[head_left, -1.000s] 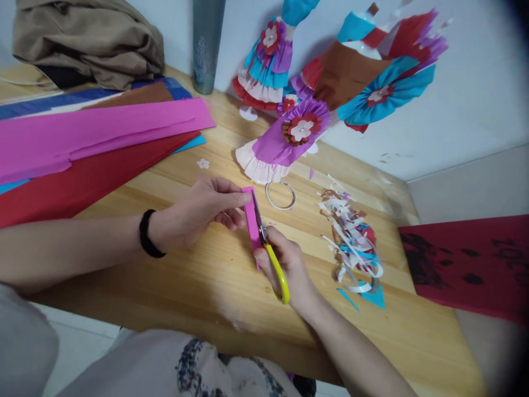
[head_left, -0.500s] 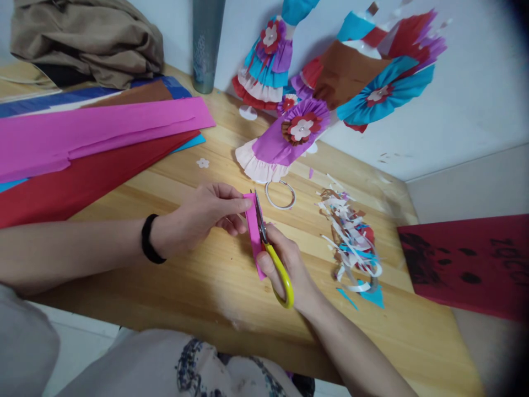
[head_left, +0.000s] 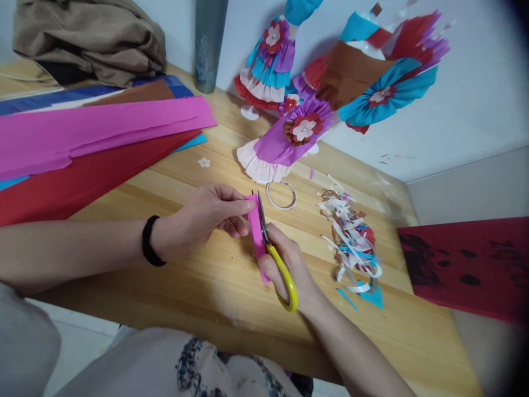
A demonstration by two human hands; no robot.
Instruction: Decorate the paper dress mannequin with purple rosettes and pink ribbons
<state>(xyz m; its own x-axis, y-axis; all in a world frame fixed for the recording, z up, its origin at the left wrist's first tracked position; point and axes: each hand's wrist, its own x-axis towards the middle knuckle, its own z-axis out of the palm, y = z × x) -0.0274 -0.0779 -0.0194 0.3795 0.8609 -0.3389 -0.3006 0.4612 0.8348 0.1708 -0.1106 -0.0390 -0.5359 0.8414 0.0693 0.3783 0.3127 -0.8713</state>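
Note:
My left hand (head_left: 223, 212) pinches the far end of a narrow pink paper strip (head_left: 257, 229) between thumb and fingers. Yellow-handled scissors (head_left: 285, 278) are gripped in my right hand (head_left: 289, 264), whose thumb also lies against the lower part of the strip. The blades point away from me along the strip's right edge, slightly apart at their tips. Just beyond the blades lies a white roll of tape (head_left: 281, 207). A paper figure with a purple skirt and pale ruffle (head_left: 273, 154) lies behind it.
At left lie long pink (head_left: 124, 124) and red (head_left: 103, 173) sheets. Paper scraps (head_left: 351, 242) are heaped on the right. Against the wall stand a grey-green bottle (head_left: 210, 47), a layered paper dress (head_left: 268, 66) and blue paper flower (head_left: 384, 96). A brown cloth (head_left: 91, 41) sits back left.
Both hands, the strip and the scissors appear slightly further right and lower, with much of the scene shifting a little too. The grip of each hand is unchanged.

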